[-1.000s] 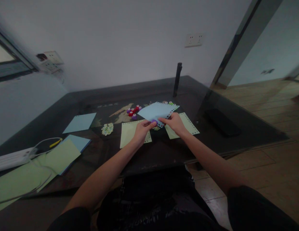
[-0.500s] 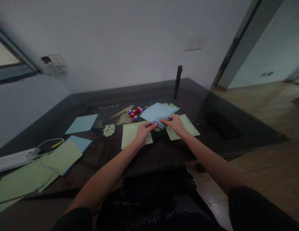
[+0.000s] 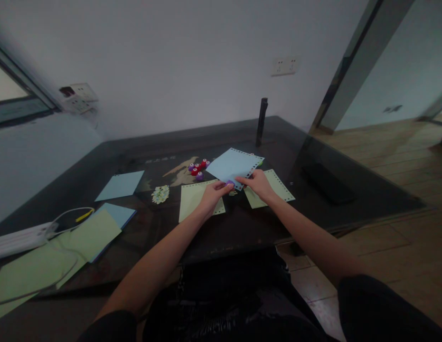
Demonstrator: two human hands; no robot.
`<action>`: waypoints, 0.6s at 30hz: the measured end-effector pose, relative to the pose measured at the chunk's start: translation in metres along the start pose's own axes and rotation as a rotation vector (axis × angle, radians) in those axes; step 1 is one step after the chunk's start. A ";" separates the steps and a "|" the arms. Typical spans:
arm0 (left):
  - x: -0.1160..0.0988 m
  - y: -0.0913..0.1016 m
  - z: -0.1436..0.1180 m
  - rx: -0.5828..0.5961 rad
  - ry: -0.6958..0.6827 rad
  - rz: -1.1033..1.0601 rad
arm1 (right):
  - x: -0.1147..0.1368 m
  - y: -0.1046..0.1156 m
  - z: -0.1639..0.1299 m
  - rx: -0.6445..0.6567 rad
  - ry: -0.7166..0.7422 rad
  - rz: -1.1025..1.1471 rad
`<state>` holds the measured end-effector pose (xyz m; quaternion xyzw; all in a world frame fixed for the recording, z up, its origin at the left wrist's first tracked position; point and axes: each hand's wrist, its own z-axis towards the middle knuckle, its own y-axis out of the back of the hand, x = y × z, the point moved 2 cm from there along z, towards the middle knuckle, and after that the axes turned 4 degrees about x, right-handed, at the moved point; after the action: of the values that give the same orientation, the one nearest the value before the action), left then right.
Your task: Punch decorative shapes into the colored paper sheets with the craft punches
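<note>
Head view looks down on a dark glass-topped desk (image 3: 242,228). Both hands meet near its middle, over a light blue paper sheet (image 3: 232,165) with punched holes along two edges. The left hand (image 3: 212,194) has its fingers closed on a small purple paper punch (image 3: 230,183) at the sheet's near corner; the right hand (image 3: 258,184) pinches the sheet's near edge just beside it. The sheet is lifted off the desk and tilts up toward the wall.

Two pale green sheets with punched edges lie flat under the hands, one on the left (image 3: 192,200), one on the right (image 3: 277,186), with a bare gap between them. Behind the blue sheet is a cluster of small punches (image 3: 198,168), about five, red and purple. A little heap of punched paper bits (image 3: 160,194) lies left of these.

Far left, well apart, are two more blue sheets (image 3: 120,185) and larger green ones (image 3: 89,232), beside a white power strip (image 3: 14,240). The near desk edge and the right side lie open.
</note>
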<state>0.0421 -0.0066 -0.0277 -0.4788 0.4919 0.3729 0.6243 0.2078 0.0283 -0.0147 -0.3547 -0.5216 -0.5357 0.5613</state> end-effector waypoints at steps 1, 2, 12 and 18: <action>0.000 0.000 0.000 0.008 0.006 -0.001 | 0.001 0.000 0.000 -0.002 -0.002 0.005; 0.000 0.001 0.000 0.017 0.012 -0.003 | 0.001 0.000 0.000 -0.005 -0.003 0.006; 0.001 0.005 0.001 -0.033 -0.006 0.225 | 0.003 0.004 0.001 -0.037 0.015 0.007; 0.003 0.007 0.002 0.022 -0.057 0.479 | 0.006 0.007 0.002 -0.055 0.027 0.003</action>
<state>0.0370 -0.0026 -0.0316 -0.3308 0.5777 0.5185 0.5367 0.2133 0.0296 -0.0075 -0.3638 -0.4986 -0.5536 0.5591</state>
